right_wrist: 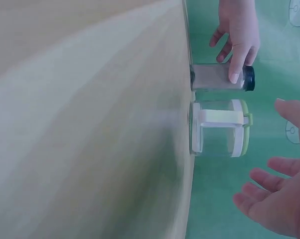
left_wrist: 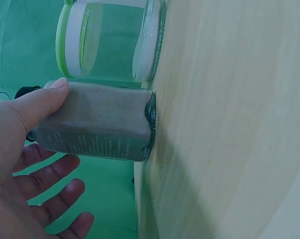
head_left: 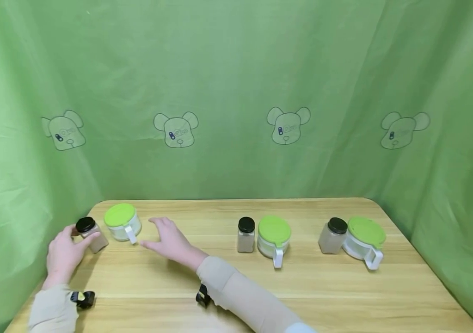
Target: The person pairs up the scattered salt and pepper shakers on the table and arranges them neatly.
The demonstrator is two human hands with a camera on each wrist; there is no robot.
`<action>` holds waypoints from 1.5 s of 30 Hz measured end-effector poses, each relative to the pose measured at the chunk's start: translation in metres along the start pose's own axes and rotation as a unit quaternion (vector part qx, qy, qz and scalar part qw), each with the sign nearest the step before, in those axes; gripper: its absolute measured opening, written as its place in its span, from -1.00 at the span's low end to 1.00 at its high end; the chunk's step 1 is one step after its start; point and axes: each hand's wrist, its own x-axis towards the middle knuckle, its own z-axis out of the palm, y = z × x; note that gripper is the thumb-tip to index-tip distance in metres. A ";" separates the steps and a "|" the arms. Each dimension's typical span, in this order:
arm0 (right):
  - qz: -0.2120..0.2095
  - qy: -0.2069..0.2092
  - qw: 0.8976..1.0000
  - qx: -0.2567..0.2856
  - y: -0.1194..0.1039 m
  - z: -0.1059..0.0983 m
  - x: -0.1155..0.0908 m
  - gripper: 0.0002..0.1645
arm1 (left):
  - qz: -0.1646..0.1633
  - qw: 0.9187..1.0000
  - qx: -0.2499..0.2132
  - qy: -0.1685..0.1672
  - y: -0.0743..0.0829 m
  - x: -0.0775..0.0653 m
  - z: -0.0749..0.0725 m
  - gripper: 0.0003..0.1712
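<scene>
At the far left, my left hand is at a square jar with a black lid and greyish-brown contents. The thumb lies along the jar near its lid, while the other fingers spread loosely on its far side. The jar's base is at the tabletop in the left wrist view. Beside it stands a clear pot with a light green lid and a white handle. My right hand is to the right of this pot, fingers parted and holding nothing, apart from the handle.
Another black-lidded jar and green-lidded pot stand right of centre. A third jar and pot stand farther right, close together. The wooden table is enclosed by a green curtain at the back and sides.
</scene>
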 end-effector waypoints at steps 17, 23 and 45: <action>0.011 0.026 0.999 0.019 -0.020 0.026 0.046 0.00 | -0.013 1.000 -0.009 0.003 -0.001 0.001 0.000 -0.08; 0.024 0.028 0.999 0.020 -0.028 0.038 0.060 0.10 | -0.020 1.000 -0.007 0.009 -0.003 0.001 -0.001 -0.08; 0.059 0.007 0.998 -0.006 -0.017 0.068 0.095 0.28 | -0.027 0.999 -0.013 0.030 -0.003 0.003 0.008 -0.15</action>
